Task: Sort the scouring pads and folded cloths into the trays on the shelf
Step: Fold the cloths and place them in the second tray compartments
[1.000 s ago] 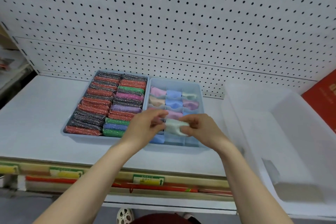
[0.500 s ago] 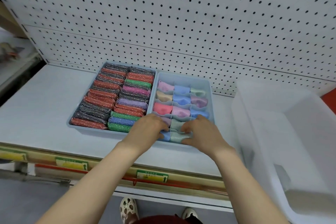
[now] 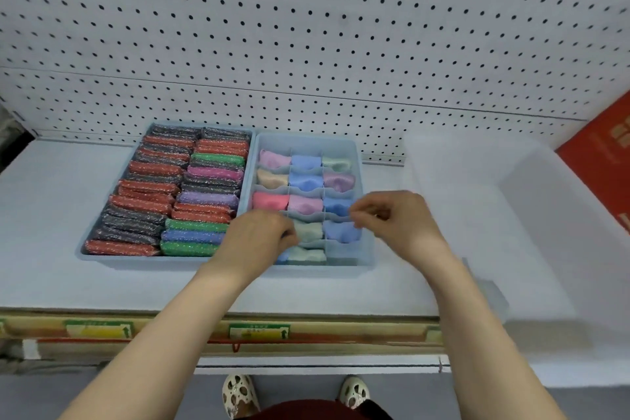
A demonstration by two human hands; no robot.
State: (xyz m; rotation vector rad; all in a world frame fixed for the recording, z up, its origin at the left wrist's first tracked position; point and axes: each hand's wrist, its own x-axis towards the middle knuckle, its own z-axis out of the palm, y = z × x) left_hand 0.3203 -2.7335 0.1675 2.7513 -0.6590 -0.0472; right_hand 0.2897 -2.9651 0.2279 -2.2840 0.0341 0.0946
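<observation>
**Hands over the divided tray**

Shelf [image 3: 51, 266] carries everything, backed by a white pegboard [image 3: 306, 27]. At the left sits a blue tray [image 3: 102, 257] packed with two columns of glittery scouring pads [image 3: 150, 187], too tightly stacked to count exactly. Beside it, touching, is the divided tray [image 3: 366, 249], three cells across, where twelve folded cloths [image 3: 305, 181] show; the left hand [image 3: 254, 239] covers part of the near left cells, its fingers curled down against the cloths there, though whether it grips one I cannot tell. The right hand [image 3: 397, 218] hovers above the tray's right edge, fingers loosely curled, holding nothing visible. The nearest right cell lies bare. Furthest right stands a clear plastic bin [image 3: 511, 215], with a red box [image 3: 603, 153] behind it.
</observation>
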